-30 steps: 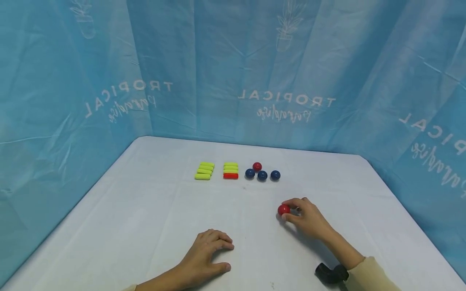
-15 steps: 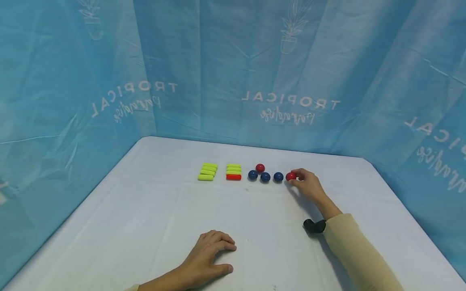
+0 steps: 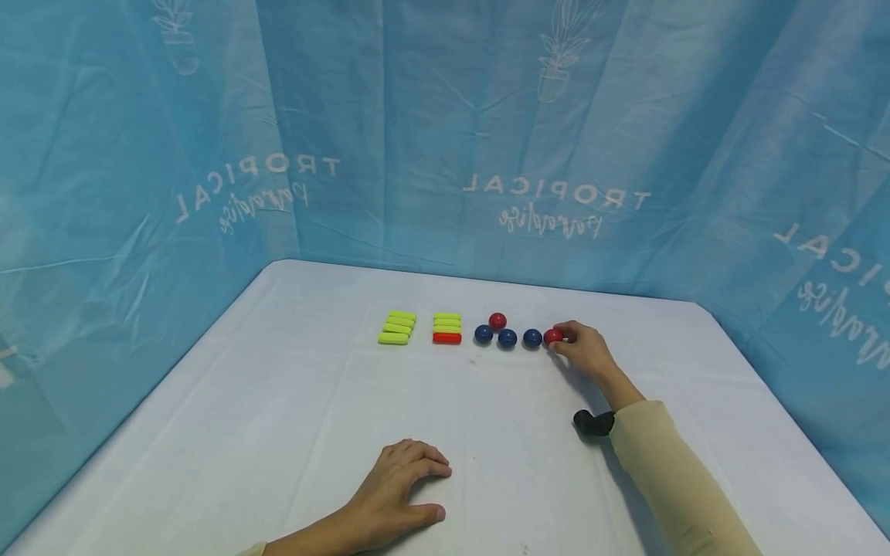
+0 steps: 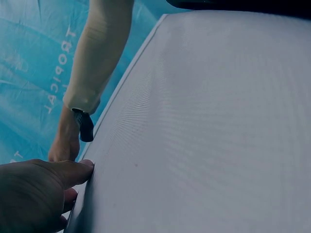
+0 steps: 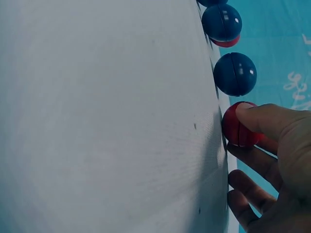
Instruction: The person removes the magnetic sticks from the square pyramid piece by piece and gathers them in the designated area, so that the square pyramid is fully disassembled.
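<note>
My right hand point(image 3: 586, 351) pinches a red ball point(image 5: 238, 124) between thumb and fingers, at the right end of a row of balls. Just left of it sits a dark blue ball point(image 3: 532, 338), with a small gap showing in the right wrist view. Farther left are two more dark blue balls, one in the middle point(image 3: 507, 339) and one at the row's left end point(image 3: 483, 334). Behind those two lies a second red ball point(image 3: 497, 321). My left hand point(image 3: 396, 494) rests near the table's front with fingers relaxed, holding nothing; its thumb point(image 4: 77, 171) shows in the left wrist view.
Left of the balls lie a stack of yellow-green sticks point(image 3: 397, 327) and a second group of yellow-green sticks point(image 3: 447, 323) with a red stick point(image 3: 446, 338) in front. A black wrist mount point(image 3: 593, 422) hangs at my right cuff. Blue curtains point(image 3: 445, 139) surround the white table point(image 3: 334, 432).
My right hand has carried the red ball away from me to the row's right end, then shifted it slightly left toward the blue ball. The left hand has stayed put.
</note>
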A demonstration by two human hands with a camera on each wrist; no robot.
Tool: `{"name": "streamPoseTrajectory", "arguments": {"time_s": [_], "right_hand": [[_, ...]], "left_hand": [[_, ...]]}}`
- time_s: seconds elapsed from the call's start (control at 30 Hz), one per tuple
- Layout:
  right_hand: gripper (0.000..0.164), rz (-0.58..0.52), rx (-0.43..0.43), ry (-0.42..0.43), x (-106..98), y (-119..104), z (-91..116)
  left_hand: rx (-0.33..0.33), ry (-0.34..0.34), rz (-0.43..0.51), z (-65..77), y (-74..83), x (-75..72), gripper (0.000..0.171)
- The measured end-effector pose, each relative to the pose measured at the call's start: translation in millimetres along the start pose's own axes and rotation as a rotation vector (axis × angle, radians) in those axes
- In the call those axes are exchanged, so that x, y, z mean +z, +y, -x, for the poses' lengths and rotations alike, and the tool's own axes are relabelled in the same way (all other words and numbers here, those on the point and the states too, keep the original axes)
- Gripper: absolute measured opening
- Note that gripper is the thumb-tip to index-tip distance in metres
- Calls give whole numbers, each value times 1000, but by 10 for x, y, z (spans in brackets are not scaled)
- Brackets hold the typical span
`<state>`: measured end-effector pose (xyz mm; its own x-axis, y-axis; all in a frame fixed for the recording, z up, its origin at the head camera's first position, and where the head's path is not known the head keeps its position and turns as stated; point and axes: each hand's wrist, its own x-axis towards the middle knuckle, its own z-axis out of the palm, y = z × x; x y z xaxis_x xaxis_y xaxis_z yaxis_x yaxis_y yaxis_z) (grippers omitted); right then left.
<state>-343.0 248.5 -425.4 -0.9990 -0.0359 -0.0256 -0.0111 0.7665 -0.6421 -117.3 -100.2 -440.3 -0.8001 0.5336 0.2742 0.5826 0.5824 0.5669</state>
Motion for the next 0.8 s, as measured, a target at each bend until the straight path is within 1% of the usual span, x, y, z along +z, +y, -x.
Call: {"name": "streamPoseTrajectory", "arguments": {"time_s": [0.1, 0.2, 0.27, 0.37, 0.47, 0.57, 0.7, 0.8], "right_hand": [[50, -3, 10, -12, 2, -2, -3], [54, -8, 10, -28, -19, -16, 17], [56, 0, -11, -28, -44, -24, 48], [58, 15, -52, 5, -86, -35, 149], [58, 34, -103, 70, -103, -58, 310], [58, 42, -145, 123, -94, -111, 526], [57, 53, -189, 156, -57, -186, 827], [55, 68, -225, 173, -29, -243, 1010]], "left_hand": [[-10, -12, 4, 4, -2, -3, 35], [-9, -8, 3, 3, -8, -2, 35], [-6, -6, 6, 1, -12, 1, 35], [-3, -7, 15, -1, -14, 9, 35], [-5, -13, 19, 2, -13, 15, 34], [-3, -17, 17, 5, -10, 17, 34], [4, -18, 17, 1, -14, 15, 35], [-6, 0, 18, -42, -34, -3, 37]]}}
